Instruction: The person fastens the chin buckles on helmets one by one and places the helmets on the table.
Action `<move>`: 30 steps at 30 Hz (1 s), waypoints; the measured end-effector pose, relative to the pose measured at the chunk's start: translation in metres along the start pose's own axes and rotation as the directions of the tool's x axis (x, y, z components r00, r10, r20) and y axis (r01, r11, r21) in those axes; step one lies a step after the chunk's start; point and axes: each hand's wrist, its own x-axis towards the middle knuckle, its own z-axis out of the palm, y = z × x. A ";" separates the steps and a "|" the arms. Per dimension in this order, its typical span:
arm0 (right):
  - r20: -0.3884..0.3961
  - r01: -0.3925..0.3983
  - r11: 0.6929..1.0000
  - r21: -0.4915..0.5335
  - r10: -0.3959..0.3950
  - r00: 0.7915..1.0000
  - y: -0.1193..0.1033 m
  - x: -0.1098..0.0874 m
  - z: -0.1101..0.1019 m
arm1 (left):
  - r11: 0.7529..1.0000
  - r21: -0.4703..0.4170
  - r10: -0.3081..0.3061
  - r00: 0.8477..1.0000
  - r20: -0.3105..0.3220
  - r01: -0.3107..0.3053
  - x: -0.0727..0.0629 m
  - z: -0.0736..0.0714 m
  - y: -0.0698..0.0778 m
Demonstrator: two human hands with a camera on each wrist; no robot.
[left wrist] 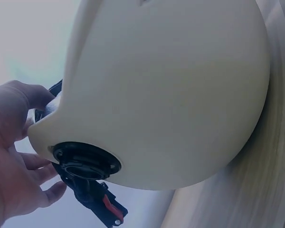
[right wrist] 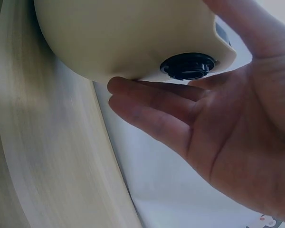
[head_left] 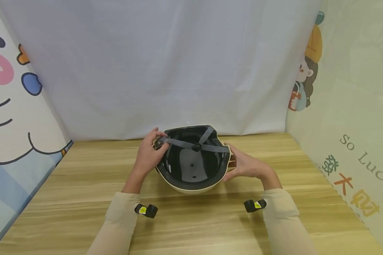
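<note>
A cream helmet [head_left: 191, 191] lies upside down on the table, its black padded inside facing up. A grey chin strap [head_left: 182, 143] crosses its opening. At the left rim, my left hand [head_left: 149, 152] pinches the strap between thumb and fingers. The left wrist view shows a round black mount [left wrist: 87, 160] on the shell and, below it, a black buckle-like piece with a red part [left wrist: 97, 199] near my fingers. On the opposite side, my right hand [head_left: 247, 164] touches the shell with fairly straight fingers [right wrist: 152, 97], below another round black mount [right wrist: 187, 65].
The wood-grain table [head_left: 198, 226] runs back to a white curtain [head_left: 178, 71]. Printed cartoon panels stand at the left [head_left: 6, 106] and right [head_left: 348, 106]. Each sleeve carries a small black wrist camera, one left [head_left: 146, 210] and one right [head_left: 254, 205].
</note>
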 end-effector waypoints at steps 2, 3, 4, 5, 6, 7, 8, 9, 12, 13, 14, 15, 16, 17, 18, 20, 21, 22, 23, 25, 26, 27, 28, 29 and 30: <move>0.003 -0.003 1.000 -0.007 0.003 1.000 0.000 0.000 -0.001 | 1.000 -0.007 0.022 1.000 -0.011 -0.022 0.000 0.000 0.002; 0.007 -0.002 1.000 -0.012 0.002 1.000 0.000 -0.001 -0.001 | 0.999 -0.012 0.033 0.999 -0.020 -0.034 -0.001 0.000 0.003; 0.010 0.001 1.000 -0.016 -0.001 1.000 0.000 -0.001 -0.001 | 0.999 -0.018 0.045 0.999 -0.027 -0.045 -0.001 0.000 0.004; 0.015 0.003 1.000 -0.017 -0.003 1.000 0.000 -0.001 -0.001 | 0.998 -0.028 0.057 0.998 -0.036 -0.058 -0.001 0.000 0.006; 0.019 0.006 1.000 -0.019 -0.006 1.000 -0.001 -0.002 -0.002 | 0.997 -0.037 0.070 0.997 -0.044 -0.072 -0.001 0.000 0.007; 0.022 0.006 1.000 -0.021 -0.005 1.000 -0.002 -0.002 -0.002 | 0.995 -0.049 0.082 0.995 -0.052 -0.084 -0.002 0.000 0.008; 0.023 0.002 1.000 -0.024 -0.002 1.000 -0.002 -0.003 -0.002 | 0.994 -0.059 0.091 0.994 -0.060 -0.094 -0.002 0.000 0.009; 0.018 -0.005 0.999 -0.034 0.006 1.000 -0.003 -0.004 -0.003 | 0.992 -0.067 0.099 0.993 -0.066 -0.103 -0.003 0.000 0.010; -0.018 -0.042 0.996 -0.085 0.041 0.999 -0.006 -0.006 -0.004 | 0.989 -0.077 0.123 0.989 -0.076 -0.129 -0.004 0.001 0.013; -0.042 -0.060 0.992 -0.114 0.055 0.998 -0.007 -0.007 -0.004 | 0.988 -0.074 0.133 0.988 -0.076 -0.138 -0.004 0.001 0.015; -0.068 -0.077 0.986 -0.146 0.067 0.995 -0.008 -0.008 -0.004 | 0.987 -0.067 0.143 0.987 -0.073 -0.148 -0.005 0.001 0.016; -0.095 -0.087 0.981 -0.175 0.071 0.993 -0.010 -0.008 -0.004 | 0.985 -0.059 0.159 0.985 -0.070 -0.163 -0.005 0.002 0.018; -0.123 -0.092 0.975 -0.203 0.067 0.990 -0.011 -0.008 -0.003 | 0.983 -0.054 0.175 0.983 -0.064 -0.178 -0.006 0.002 0.019; -0.157 -0.099 0.968 -0.232 0.064 0.986 -0.013 -0.009 -0.003 | 0.980 -0.045 0.192 0.980 -0.059 -0.194 -0.007 0.003 0.021; -0.195 -0.107 0.959 -0.262 0.056 0.979 -0.016 -0.009 -0.002 | 0.975 -0.042 0.214 0.975 -0.051 -0.217 -0.007 0.004 0.023; -0.262 -0.103 0.942 -0.319 0.017 0.965 -0.022 -0.009 0.000 | 0.964 -0.036 0.262 0.965 -0.031 -0.263 -0.009 0.007 0.026; -0.289 -0.097 0.935 -0.340 -0.005 0.957 -0.025 -0.009 0.001 | 0.958 -0.035 0.283 0.959 -0.017 -0.284 -0.010 0.009 0.028; -0.314 -0.096 0.927 -0.363 -0.025 0.949 -0.028 -0.008 0.003 | 0.953 -0.035 0.300 0.954 0.000 -0.300 -0.010 0.011 0.030; -0.330 -0.091 0.920 -0.381 -0.043 0.943 -0.031 -0.008 0.004 | 0.948 -0.033 0.317 0.948 0.018 -0.316 -0.011 0.013 0.031; -0.336 -0.068 0.909 -0.412 -0.082 0.938 -0.036 -0.007 0.006 | 0.944 -0.023 0.330 0.942 0.065 -0.330 -0.012 0.017 0.033; -0.333 -0.060 0.902 -0.428 -0.096 0.938 -0.039 -0.007 0.008 | 0.944 -0.010 0.328 0.940 0.090 -0.329 -0.013 0.019 0.034; -0.328 -0.053 0.895 -0.443 -0.106 0.939 -0.040 -0.006 0.009 | 0.946 0.003 0.323 0.939 0.116 -0.325 -0.014 0.021 0.034; -0.321 -0.046 0.887 -0.459 -0.117 0.940 -0.041 -0.006 0.010 | 0.947 0.017 0.316 0.938 0.141 -0.322 -0.014 0.023 0.035; -0.311 -0.037 0.878 -0.477 -0.130 0.941 -0.042 -0.005 0.011 | 0.948 0.031 0.306 0.937 0.169 -0.316 -0.015 0.024 0.035; -0.303 -0.028 0.869 -0.493 -0.142 0.942 -0.043 -0.004 0.012 | 0.950 0.045 0.296 0.935 0.197 -0.310 -0.015 0.026 0.036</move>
